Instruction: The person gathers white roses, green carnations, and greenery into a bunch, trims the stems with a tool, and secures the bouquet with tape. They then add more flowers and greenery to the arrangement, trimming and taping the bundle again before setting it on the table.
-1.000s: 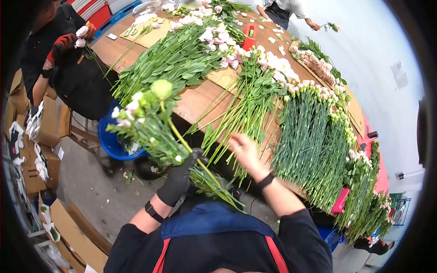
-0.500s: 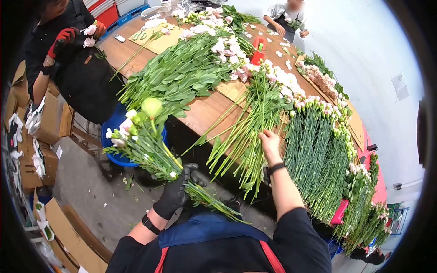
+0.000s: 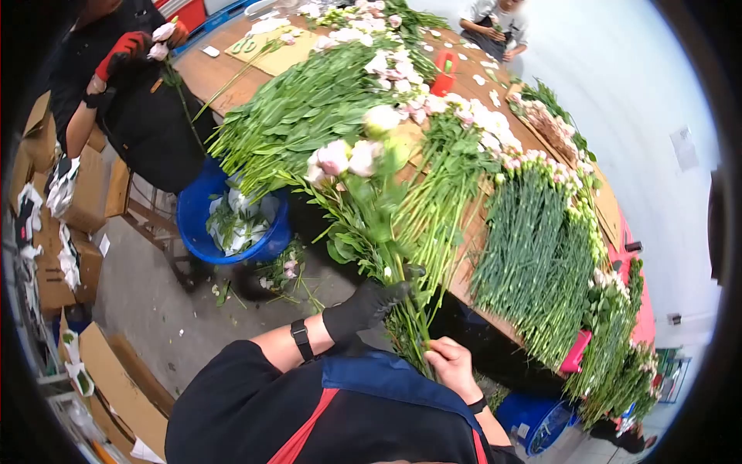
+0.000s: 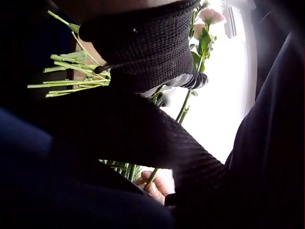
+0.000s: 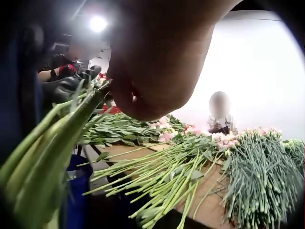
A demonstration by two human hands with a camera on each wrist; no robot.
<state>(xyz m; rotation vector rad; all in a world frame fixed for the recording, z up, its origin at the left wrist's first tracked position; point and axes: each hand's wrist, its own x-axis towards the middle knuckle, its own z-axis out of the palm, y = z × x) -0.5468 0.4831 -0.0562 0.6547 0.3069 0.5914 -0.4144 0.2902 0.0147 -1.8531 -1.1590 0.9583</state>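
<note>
My left hand point(image 3: 369, 304), in a black knit glove, grips a mixed bunch of flowers point(image 3: 352, 220) around its stems. Pale pink blooms point(image 3: 334, 157) and green leaves fan out above the glove. Lower down, my bare right hand point(image 3: 454, 365) pinches a green stem at the bunch's lower part, thumb against fingers. In the left wrist view its fingertips point(image 4: 151, 185) show on that stem, below the dark glove point(image 4: 147, 52). Thick stem ends point(image 5: 57, 148) pass close to the lens in the right wrist view. Just beyond the bunch lies a pile of long leafy stems point(image 3: 440, 209).
On the wooden table point(image 3: 189, 77) lie leafy flowers point(image 3: 309, 112) and dark-green carnation-like stems point(image 3: 518, 255). Blue buckets point(image 3: 188, 246) point(image 3: 514, 410) stand by its near side. A person in red gloves point(image 3: 124, 54) works at left, another person point(image 3: 495, 31) at the far side. Cardboard boxes point(image 3: 127, 379) stand left.
My right hand has come from the stem pile on the table back to the bunch's lower stems, pinching a stem. My left hand has swung the bunch rightward, nearer the table.
</note>
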